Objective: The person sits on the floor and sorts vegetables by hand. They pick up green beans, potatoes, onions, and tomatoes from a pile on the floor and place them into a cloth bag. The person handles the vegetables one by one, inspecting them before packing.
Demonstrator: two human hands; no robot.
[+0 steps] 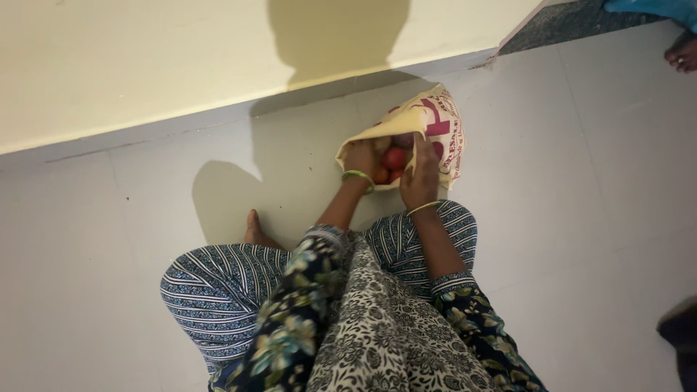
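On a pale tiled floor beside a cream wall, a cream cloth bag with maroon print lies open. The left hand grips its rim; the right hand reaches inside, its grip hidden, beside red fruits.

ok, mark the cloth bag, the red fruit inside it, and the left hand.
cloth bag (444, 116): head view, on its printed outer side.
red fruit (394, 157): head view, middle of the fruit.
left hand (360, 157): head view, back of hand.
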